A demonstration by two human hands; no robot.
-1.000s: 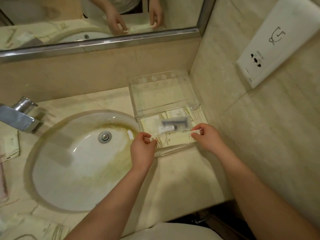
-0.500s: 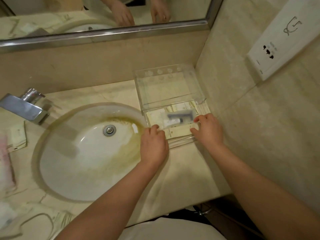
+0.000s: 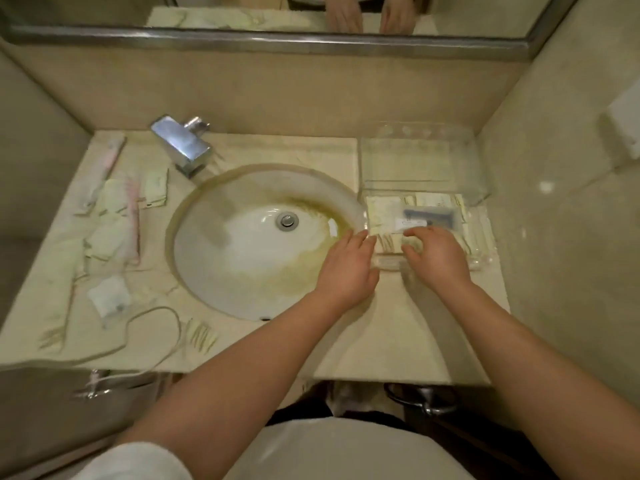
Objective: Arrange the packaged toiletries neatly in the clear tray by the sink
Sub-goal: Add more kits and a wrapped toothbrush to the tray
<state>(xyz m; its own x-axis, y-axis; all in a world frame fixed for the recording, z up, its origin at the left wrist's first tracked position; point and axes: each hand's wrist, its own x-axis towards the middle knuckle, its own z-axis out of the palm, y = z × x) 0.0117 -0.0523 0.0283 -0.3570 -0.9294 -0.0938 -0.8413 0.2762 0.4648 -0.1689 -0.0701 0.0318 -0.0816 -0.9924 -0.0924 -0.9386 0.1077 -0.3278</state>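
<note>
Where both hands point(image 3: 391, 258) meet, clear tray point(image 3: 481, 202), packaged toiletries point(image 3: 412, 216) inside

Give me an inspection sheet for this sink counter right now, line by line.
Surface: marble counter, stained sink.
Job's things: clear tray right of sink, flat packets and a dark-item packet in its front part.
Clutter: loose packets left of sink.
Grippers: left hand and right hand at tray's front edge; grasp unclear.
Cables: thin white cord, front left.
Surroundings: faucet, mirror, wall socket.
</note>
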